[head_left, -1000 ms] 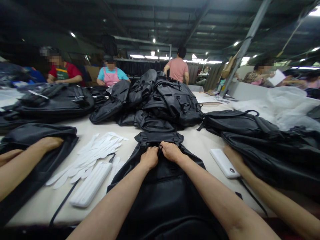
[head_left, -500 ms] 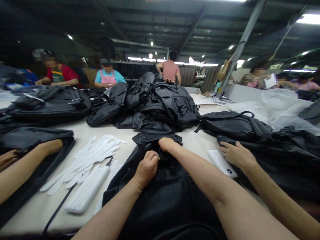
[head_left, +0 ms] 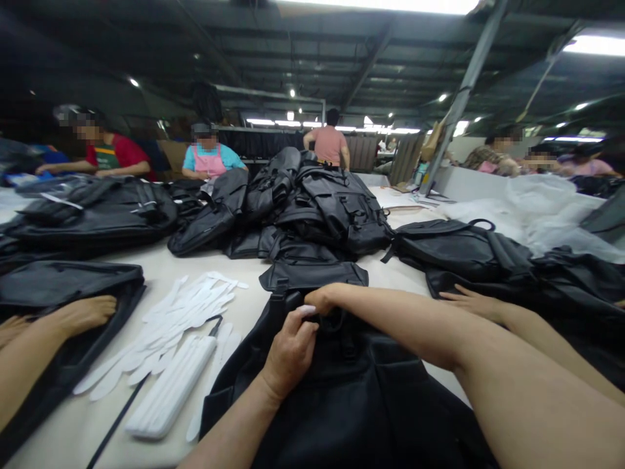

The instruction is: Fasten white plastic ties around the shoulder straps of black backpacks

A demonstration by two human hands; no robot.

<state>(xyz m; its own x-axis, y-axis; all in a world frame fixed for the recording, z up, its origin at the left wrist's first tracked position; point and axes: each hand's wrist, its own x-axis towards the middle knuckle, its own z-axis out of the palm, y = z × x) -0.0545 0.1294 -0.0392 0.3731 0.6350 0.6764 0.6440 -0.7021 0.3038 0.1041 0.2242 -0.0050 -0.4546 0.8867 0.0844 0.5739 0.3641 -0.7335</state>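
Note:
A black bag [head_left: 342,391] lies in front of me, its flap spread toward the pile. My left hand [head_left: 291,345] is closed at the bag's opening, pinching a small white piece [head_left: 306,310] whose rest is hidden. Right beside it, my right hand [head_left: 322,298] reaches into the opening; its fingertips are out of sight inside the bag. To the left are loose white strips [head_left: 180,312] and a white bundle or device [head_left: 168,391] with a black cord.
Black bags are heaped [head_left: 312,202] ahead, with more at the left [head_left: 92,208] and right [head_left: 463,247]. A co-worker's hand [head_left: 90,312] rests on a bag at left, another [head_left: 473,303] at right. Clear plastic [head_left: 541,202] lies farther right. Several people work behind.
The white piece shows more at my left fingertips. My right forearm has swung flatter and now covers the white phone seen earlier. The co-worker's hand at left has come out of the bag.

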